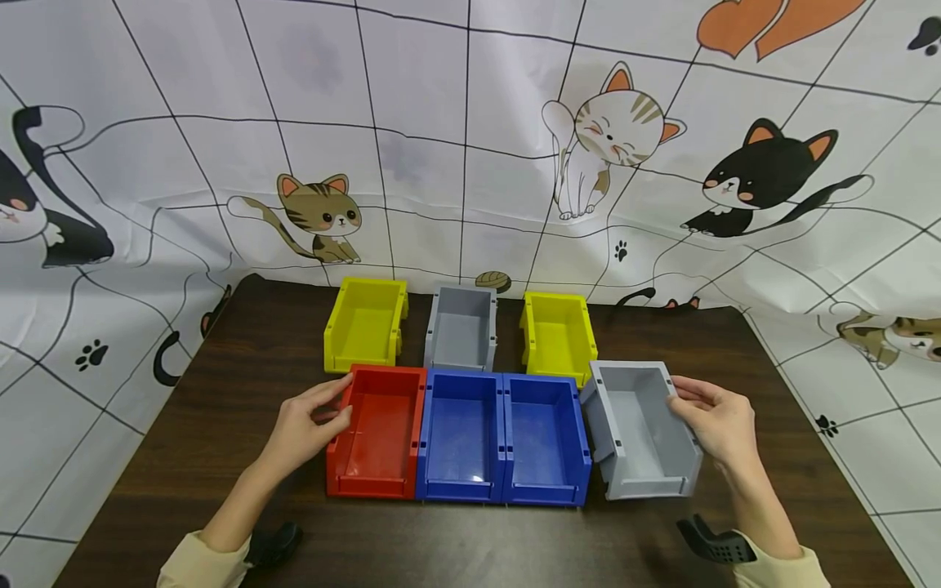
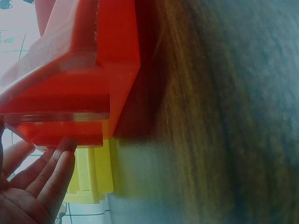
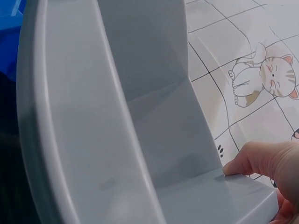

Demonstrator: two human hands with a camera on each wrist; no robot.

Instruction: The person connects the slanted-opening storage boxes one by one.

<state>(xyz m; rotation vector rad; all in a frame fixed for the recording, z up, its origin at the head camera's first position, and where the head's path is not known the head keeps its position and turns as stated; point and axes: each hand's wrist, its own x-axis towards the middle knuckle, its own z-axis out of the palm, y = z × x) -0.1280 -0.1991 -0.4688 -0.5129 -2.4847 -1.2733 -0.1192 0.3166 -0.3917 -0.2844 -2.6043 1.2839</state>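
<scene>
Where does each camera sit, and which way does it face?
Head: worn on the head, facing forward and down over the table; left hand, right hand and forearms show.
Left wrist: on that wrist, facing the red bin, with a yellow bin beyond; left fingers show.
Right wrist: on that wrist, facing the front gray bin; right thumb shows against it.
Shared: head and right wrist both show the front gray bin.

Red bin point(image 2: 117, 32) partly outside left-wrist view
</scene>
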